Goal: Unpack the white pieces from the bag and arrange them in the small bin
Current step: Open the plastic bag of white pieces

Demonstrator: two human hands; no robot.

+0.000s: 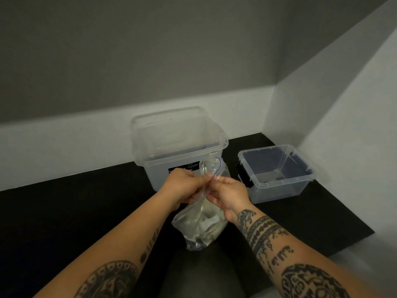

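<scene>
Over the black mat, I see a large clear plastic tub, before it my left hand and right hand both pinching the mouth of a clear zip-top plastic bag with white pieces bunched low inside, and a small clear plastic bin rightward.

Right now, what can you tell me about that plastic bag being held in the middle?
The bag is clear, crinkled plastic with a thin blue line along its zip top. It hangs upright, pinched near the top by the left hand and the right hand. Its lower part bulges with white pieces and something dark at the very bottom. It is in front of the large clear bin; whether it touches the dark surface cannot be told.
</scene>
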